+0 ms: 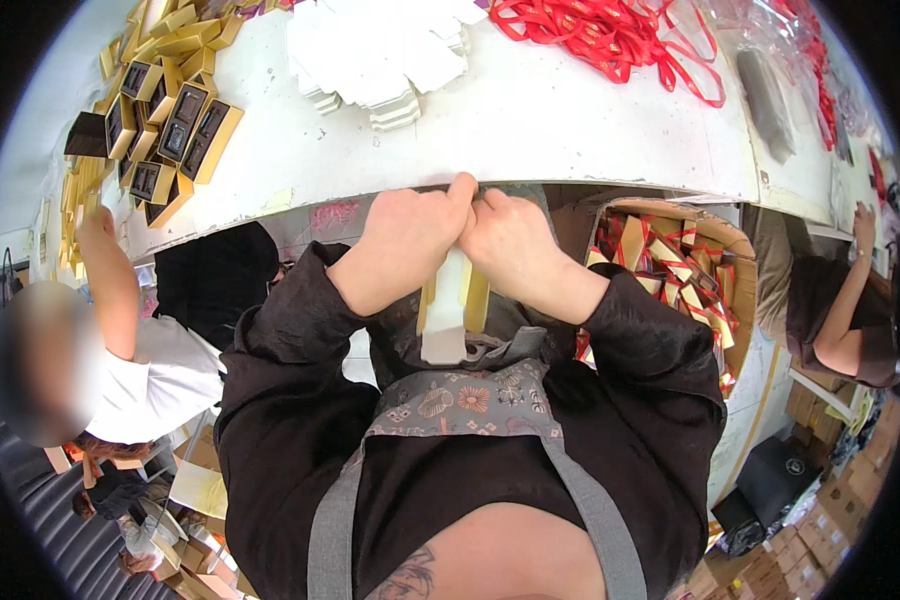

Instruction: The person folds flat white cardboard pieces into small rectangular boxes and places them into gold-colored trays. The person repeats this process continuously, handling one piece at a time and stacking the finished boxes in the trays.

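My left hand (407, 228) and my right hand (522, 243) meet at the front edge of the table, thumbs side by side. Both are closed on the far end of a white cardboard box piece with gold sides (444, 343). Its near end, a pale flap, points down toward my lap over a grey patterned apron (470, 402). My fingers hide the end that they grip. Beyond my hands lies a stack of flat white cardboard pieces (375, 55).
Gold boxes with dark inserts (180, 125) crowd the table's left. Red ribbons (610, 35) lie at the far right. A carton (745, 300) of ribboned boxes stands below the table at right. One person (160, 370) works at left, another (845, 320) at right.
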`<action>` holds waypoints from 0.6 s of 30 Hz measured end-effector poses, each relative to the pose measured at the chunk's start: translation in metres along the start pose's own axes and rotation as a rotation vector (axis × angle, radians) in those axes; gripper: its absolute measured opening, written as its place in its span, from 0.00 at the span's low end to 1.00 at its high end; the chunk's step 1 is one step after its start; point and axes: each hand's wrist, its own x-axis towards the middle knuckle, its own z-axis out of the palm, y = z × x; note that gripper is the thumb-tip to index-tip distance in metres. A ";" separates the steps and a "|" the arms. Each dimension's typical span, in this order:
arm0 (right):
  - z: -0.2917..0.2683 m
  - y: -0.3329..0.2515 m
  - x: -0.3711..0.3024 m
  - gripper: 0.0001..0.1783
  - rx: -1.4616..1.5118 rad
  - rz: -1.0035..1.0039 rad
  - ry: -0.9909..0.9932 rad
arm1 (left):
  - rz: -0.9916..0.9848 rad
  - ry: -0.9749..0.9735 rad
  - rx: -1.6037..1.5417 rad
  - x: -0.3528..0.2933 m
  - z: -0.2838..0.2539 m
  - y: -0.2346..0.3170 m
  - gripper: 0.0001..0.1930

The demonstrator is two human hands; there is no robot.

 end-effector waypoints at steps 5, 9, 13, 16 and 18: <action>-0.059 -0.030 0.011 0.26 -0.041 0.172 0.394 | -0.363 0.338 -0.173 -0.004 -0.020 -0.010 0.18; -0.033 -0.040 0.001 0.21 -0.105 0.218 0.146 | -0.658 0.140 -0.532 -0.014 -0.047 -0.003 0.23; -0.053 -0.008 -0.009 0.06 -0.101 0.057 0.273 | -0.255 0.311 -0.149 -0.028 -0.050 -0.001 0.24; -0.052 -0.001 -0.005 0.08 -0.024 0.061 0.404 | -0.259 0.231 -0.836 -0.021 -0.035 0.002 0.31; -0.052 0.002 0.004 0.12 0.249 0.189 0.555 | -0.244 0.441 -1.022 -0.010 -0.010 0.004 0.36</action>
